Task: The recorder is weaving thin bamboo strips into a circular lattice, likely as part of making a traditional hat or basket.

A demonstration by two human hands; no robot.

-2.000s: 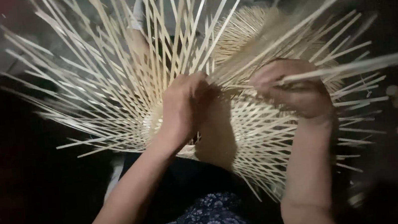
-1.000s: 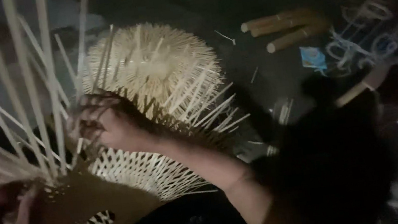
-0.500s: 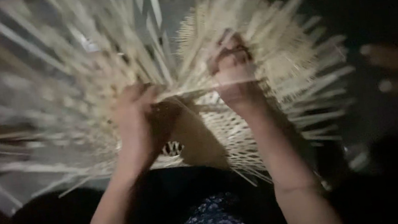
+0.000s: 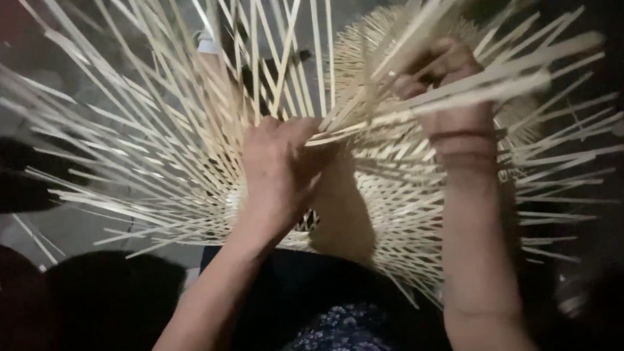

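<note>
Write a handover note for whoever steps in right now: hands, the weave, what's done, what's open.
Left hand: closed on strips at the middle of the basket, fingers curled into the weave.
Right hand: raised, gripping a bundle of long strips that runs out to the right.
Basket: pale, half-woven, held over the lap; loose strip ends fan out all round. A second woven piece lies behind, near the right hand.
Done: the centre near the hands is woven tight.
Left: the outer strips stand free, unwoven.
Surroundings are dark and blurred; nothing else can be made out.
</note>
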